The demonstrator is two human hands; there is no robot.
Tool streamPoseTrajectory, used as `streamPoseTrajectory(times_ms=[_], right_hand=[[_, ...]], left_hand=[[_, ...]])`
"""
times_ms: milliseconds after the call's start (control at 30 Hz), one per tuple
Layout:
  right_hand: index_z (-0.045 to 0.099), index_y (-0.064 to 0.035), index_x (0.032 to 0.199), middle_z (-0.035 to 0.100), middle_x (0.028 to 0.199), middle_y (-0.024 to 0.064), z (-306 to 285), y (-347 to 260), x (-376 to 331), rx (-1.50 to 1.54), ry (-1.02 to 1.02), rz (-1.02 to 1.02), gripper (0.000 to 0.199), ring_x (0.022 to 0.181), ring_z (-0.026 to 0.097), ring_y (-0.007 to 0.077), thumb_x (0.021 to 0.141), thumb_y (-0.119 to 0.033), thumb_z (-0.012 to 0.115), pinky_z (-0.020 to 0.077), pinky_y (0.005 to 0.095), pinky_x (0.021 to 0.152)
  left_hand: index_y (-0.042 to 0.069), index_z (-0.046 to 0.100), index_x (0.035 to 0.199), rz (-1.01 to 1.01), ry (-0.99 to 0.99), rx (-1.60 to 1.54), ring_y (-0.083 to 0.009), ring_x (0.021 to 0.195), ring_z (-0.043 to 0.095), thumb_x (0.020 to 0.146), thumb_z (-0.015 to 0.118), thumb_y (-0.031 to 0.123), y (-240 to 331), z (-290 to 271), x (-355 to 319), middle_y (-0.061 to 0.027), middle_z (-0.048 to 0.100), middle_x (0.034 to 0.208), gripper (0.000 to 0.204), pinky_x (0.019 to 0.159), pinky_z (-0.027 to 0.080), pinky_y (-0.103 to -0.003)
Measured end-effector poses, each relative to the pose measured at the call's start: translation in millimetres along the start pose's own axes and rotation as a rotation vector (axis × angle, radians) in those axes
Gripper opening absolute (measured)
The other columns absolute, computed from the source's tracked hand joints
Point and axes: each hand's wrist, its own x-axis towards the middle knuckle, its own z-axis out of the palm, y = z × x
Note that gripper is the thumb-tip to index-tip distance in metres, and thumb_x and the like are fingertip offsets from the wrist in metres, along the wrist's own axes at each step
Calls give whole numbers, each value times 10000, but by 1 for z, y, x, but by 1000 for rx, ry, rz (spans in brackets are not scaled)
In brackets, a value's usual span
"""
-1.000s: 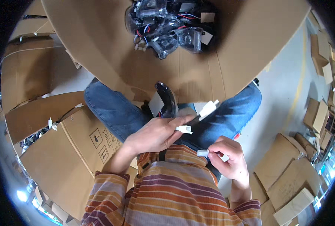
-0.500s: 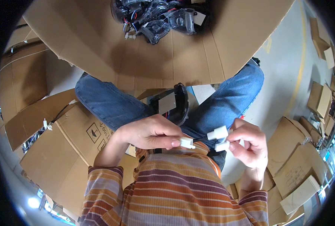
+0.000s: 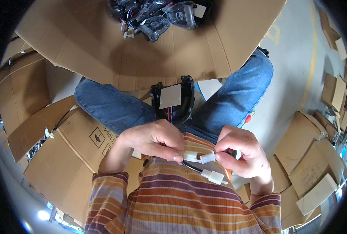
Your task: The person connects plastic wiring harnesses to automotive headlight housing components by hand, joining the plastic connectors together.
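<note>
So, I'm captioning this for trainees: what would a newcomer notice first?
Probably the striped shirt at the bottom, and in front of it the left hand and right hand holding two white plugs close together. Then the big cardboard box at the top, with dark parts inside.

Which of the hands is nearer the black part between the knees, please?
Left: the left hand is just below the black part; the right hand is farther, to its lower right.

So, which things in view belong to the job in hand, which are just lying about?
In the job:
left connector, pinched by left hand
right connector, pinched by right hand
third white connector, unheld
black part with plate

Apparently lying about:
carton, left
cardboard boxes, right
wrapped parts in open box (maybe related)
</note>
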Motion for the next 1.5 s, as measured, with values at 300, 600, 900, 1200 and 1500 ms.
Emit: streamPoseTrajectory(times_ms=[300, 600, 900, 1200, 1500], right_hand=[[547, -17, 712, 508, 654, 40, 8, 4, -7, -34, 78, -44, 112, 550, 457, 139, 643, 52, 601, 335, 249, 465], [475, -65, 712, 471, 664, 56, 13, 5, -3, -350, 135, -61, 229, 605, 489, 225, 556, 32, 611, 387, 339, 510], [533, -1, 771, 529, 676, 75, -5, 20, -5, -258, 314, -91, 102, 587, 522, 176, 707, 78, 525, 397, 263, 512], [551, -2, 786, 535, 661, 40, -14, 1, -28, 107, 264, 133, 103, 539, 470, 93, 701, 57, 557, 372, 207, 484], [554, -20, 785, 522, 708, 49, -18, 4, -20, -90, 252, -40, 150, 618, 497, 136, 667, 65, 587, 391, 230, 529]], left_hand=[[-25, 558, 673, -54, -73, -118, -286, 540, 517, 777, 568, 132, -8, 1, 3, -126, 541, 609, 189, 511, 383, -370], [-21, 592, 716, -97, 65, -60, -97, 525, 530, 833, 512, 145, -11, 1, 6, -52, 578, 598, 219, 477, 406, -225], [-19, 591, 864, -350, 311, -47, -92, 606, 525, 811, 544, 100, -3, 4, -3, -54, 594, 719, 139, 537, 404, -216], [-3, 596, 889, -121, 434, -75, -106, 722, 497, 761, 571, 19, -10, 4, -9, -57, 578, 819, 132, 611, 374, -222], [31, 602, 878, -19, 466, -87, -110, 685, 477, 732, 597, -12, -5, 8, -7, -51, 559, 807, 153, 599, 370, -221]])
